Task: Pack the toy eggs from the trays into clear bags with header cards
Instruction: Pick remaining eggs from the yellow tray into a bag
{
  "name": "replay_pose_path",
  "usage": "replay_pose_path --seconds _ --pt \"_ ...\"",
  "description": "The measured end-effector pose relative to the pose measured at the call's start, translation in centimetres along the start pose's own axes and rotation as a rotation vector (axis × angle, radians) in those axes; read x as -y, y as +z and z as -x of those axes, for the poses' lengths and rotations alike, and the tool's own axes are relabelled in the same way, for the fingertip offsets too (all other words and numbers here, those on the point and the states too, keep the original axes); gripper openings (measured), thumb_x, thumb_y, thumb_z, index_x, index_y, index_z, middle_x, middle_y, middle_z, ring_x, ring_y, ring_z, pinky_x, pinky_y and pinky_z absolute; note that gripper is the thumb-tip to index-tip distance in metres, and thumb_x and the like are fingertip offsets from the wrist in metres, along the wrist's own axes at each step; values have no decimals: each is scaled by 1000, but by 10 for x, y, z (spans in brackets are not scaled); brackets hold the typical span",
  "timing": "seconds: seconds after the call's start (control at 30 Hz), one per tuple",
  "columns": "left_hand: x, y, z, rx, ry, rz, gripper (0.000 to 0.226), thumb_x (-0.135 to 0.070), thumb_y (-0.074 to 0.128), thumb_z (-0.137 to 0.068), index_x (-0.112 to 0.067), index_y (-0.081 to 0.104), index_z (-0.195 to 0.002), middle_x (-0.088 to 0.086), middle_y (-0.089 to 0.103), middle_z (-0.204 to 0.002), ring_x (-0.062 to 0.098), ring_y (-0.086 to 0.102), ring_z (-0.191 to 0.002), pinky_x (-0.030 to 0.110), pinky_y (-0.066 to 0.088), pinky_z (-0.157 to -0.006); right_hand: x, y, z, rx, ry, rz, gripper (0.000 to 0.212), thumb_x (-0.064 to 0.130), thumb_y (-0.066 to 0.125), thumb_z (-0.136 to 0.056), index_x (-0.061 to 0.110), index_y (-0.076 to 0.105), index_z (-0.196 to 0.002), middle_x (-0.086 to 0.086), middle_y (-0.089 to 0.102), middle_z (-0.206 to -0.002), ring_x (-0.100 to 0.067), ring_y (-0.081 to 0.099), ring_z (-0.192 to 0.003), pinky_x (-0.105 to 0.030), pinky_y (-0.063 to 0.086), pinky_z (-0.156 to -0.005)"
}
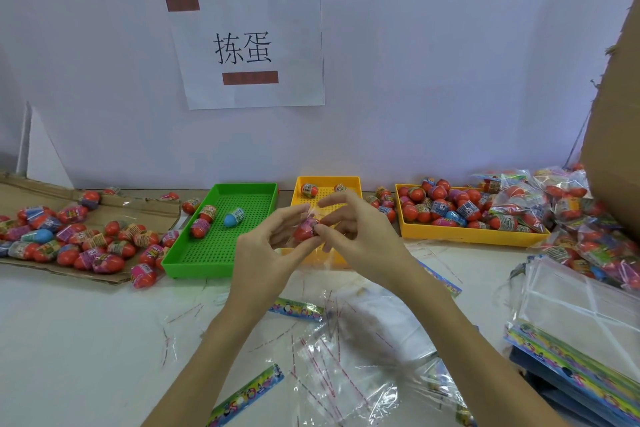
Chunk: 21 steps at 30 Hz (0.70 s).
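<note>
At the far left we see loose toy eggs (74,239) — red shells with bright printed wrappers — heaped on a flattened cardboard sheet (104,211). Next comes a green tray (180,260) holding three eggs, one of them blue. Above the worktop (86,322), in the middle, our left hand (266,253) and right hand (356,236) meet; between their fingertips they pinch one red egg (306,229) wrapped in a clear bag (318,253). Behind the hands sits a small yellow tray (353,184) with two eggs. Further right, a larger yellow tray (478,236) is piled with eggs, and filled bags (571,218) lie beside it — empty bags with header cards (571,333) are stacked nearer us.
</note>
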<state>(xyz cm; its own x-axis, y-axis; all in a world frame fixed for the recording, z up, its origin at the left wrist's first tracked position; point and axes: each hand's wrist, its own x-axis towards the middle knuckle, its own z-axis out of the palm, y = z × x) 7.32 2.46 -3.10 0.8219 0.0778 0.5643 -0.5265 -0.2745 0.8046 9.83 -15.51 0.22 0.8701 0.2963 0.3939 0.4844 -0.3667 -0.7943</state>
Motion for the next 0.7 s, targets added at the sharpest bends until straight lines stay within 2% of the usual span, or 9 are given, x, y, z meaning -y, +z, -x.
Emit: replay_pose_path --seconds 0.07,0.17,0.27,0.33,0.43,0.53,0.63,0.7 --pt "1 0 0 7 4 -10 53 -22 89 -80 -22 72 -129 -19 77 -115 3 73 -107 16 56 -91 0 1 0 -14 8 -18 18 24 73 -94 23 64 -110 10 73 -96 -9 73 -77 -38 62 -74" --pt "0 2 0 24 9 -40 50 -13 88 -83 -19 72 -129 -16 78 -113 5 74 -106 18 57 -92 0 2 0 31 11 6 12 21 69 -96 26 69 -107 10 73 -97 -8 71 -81 -42 62 -75" --pt "-2 3 2 35 9 -58 48 -4 84 -85 -20 71 -128 -14 78 -112 4 74 -106 20 58 -92 1 6 1 97 11 -5 11 22 64 -100 24 73 -105 9 74 -95 -8 70 -83 -36 60 -77" --pt "-3 1 2 42 1 -70 55 6 80 -83 -27 70 -126 -17 78 -111 1 73 -105 18 58 -89 1 10 2 173 -5 30 13 22 62 -101 21 75 -102 10 74 -93 -8 68 -87 -29 56 -79" --pt "-3 3 2 58 -14 -93 64 18 70 -78 -28 70 -123 -23 76 -110 -1 74 -102 13 58 -79 -2 15 3 223 26 77 19 30 63 -100 17 75 -107 8 74 -96 -8 68 -90 -33 57 -83" --pt "-1 6 3 62 -25 -81 58 15 75 -81 -25 71 -124 -21 78 -106 1 75 -97 17 61 -77 -5 17 4 226 83 32 18 36 64 -98 19 71 -100 8 74 -89 -7 69 -85 -37 59 -81" --pt "-1 5 3 57 -56 -84 52 5 77 -86 -24 69 -129 -21 78 -105 5 77 -87 29 65 -68 -8 18 3 204 98 -25 16 39 65 -97 25 64 -90 12 72 -83 -1 67 -77 -21 51 -66" --pt "0 4 1 55 -94 -81 49 -3 79 -88 -23 67 -131 -18 79 -104 3 76 -88 23 63 -73 -10 17 2 185 109 -74 17 38 64 -99 23 62 -91 12 73 -83 -1 69 -77 -15 47 -63"
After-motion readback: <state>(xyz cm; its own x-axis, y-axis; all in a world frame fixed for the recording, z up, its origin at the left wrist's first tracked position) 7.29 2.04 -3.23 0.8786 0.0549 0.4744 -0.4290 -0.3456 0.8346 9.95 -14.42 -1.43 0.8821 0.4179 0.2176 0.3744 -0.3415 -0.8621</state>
